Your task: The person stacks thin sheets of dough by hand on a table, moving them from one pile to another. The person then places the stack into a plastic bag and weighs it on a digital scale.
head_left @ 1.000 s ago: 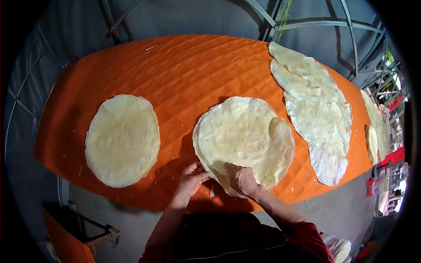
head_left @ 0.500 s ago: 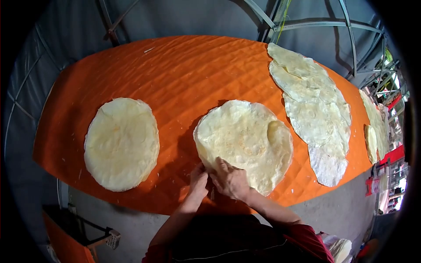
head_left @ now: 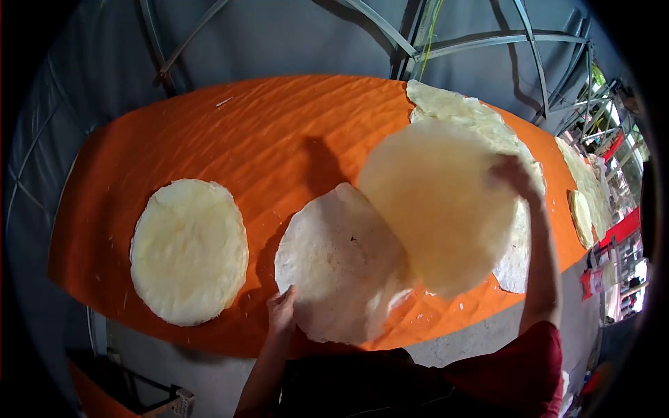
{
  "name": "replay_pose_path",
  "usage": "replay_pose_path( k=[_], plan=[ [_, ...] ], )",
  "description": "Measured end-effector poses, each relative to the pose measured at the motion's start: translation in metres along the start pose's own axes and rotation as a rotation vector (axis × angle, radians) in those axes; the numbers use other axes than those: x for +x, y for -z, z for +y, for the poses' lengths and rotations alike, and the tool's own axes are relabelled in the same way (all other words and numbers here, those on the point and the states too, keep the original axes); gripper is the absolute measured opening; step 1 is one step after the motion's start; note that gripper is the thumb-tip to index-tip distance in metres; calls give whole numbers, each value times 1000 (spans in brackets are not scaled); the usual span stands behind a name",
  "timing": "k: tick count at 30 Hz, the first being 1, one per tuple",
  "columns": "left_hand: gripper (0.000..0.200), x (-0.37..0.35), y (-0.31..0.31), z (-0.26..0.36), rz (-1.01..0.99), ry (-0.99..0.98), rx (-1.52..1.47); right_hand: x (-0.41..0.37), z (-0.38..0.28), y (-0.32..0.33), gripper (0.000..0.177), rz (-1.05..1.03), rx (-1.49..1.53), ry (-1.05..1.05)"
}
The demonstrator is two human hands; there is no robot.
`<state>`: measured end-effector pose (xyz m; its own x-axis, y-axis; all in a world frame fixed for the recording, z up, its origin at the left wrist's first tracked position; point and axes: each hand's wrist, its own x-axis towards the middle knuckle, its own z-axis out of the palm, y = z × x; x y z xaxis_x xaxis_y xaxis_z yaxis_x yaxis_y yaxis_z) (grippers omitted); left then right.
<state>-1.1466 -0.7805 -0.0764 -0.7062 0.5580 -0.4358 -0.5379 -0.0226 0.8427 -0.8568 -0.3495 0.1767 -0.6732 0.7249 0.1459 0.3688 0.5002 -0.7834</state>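
Observation:
A thin, round flatbread (head_left: 439, 209), blurred by motion, is raised over the middle right of the table. My right hand (head_left: 512, 175) grips its far right edge, fingers smeared. Under and left of it is a second flatbread (head_left: 334, 265), paler and greyish, tilted up off the table with a small dark spot on it. My left hand (head_left: 282, 308) pinches this one at its lower left edge, thumb on top. The two sheets overlap along a slanting line, so part of the lower one is hidden.
A round stack of flatbreads (head_left: 189, 252) lies on the left of the orange table covering (head_left: 279, 132). Overlapping flatbreads (head_left: 481, 115) run along the right side, partly hidden by the raised sheet. More sheets (head_left: 582, 216) lie at the far right. Metal frame bars (head_left: 418, 56) stand behind the table.
The two sheets have come apart. My right hand has swung up and right with one flatbread, while my left hand has moved slightly left, holding the other's edge.

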Motion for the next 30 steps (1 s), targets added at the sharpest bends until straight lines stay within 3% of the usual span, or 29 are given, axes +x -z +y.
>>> replay_pose_path(
  k=[1,3,5,6,8,9,10,11,13,14,15,16,17,19,23,24,25,26,27,28,30],
  plan=[
    [17,0,7,2,3,15,78,9,-31,29,21,-14,-300,-38],
    [16,-8,5,7,3,40,-13,15,-70,41,21,253,-134,229],
    [16,-13,-2,12,38,46,-83,30,-90,70,23,252,-550,313],
    [16,-17,-5,14,76,43,-103,23,-110,65,23,204,-595,282],
    [18,-22,-5,19,92,44,-117,21,-166,21,23,104,-686,223],
    [21,-26,-5,20,71,51,-112,11,-178,-11,22,60,-521,224],
    [23,-28,-3,19,54,57,-112,-3,-195,-49,18,13,-596,308],
    [27,-26,3,13,-27,50,-117,-22,-210,-101,16,296,-623,295],
    [34,-19,21,-1,-179,34,-120,-48,-168,-160,19,-73,-1015,676],
    [38,-24,16,14,-195,57,-171,-69,-150,-211,15,22,-1115,808],
    [42,-29,11,28,-208,79,-223,-97,-146,-250,18,-42,-1208,903],
    [48,-12,26,6,-332,26,-303,-130,-113,-305,34,-171,-1368,812],
    [49,-12,29,10,-267,96,-301,-150,-128,-327,30,-682,-1042,541],
    [51,-11,22,27,-139,234,-300,-161,-121,-361,34,-1083,-735,335],
    [56,-14,3,50,-115,245,-252,-195,-133,-356,52,-602,-598,355],
    [50,-8,-5,47,-194,170,-216,-207,-130,-357,58,-478,-607,403],
    [43,-13,-21,64,-142,156,-37,-217,-126,-358,64,-356,-611,459],
    [43,-5,-27,59,-210,17,-7,-225,-121,-356,75,-420,-678,351],
    [43,-3,-38,71,-334,-51,-11,-229,-121,-355,70,-307,-631,239],
    [43,2,-50,82,-383,-240,63,-232,-116,-349,67,-169,-698,283],
    [44,-9,-68,143,-538,-371,63,-223,-117,-333,59,33,-664,331]
  ],
)
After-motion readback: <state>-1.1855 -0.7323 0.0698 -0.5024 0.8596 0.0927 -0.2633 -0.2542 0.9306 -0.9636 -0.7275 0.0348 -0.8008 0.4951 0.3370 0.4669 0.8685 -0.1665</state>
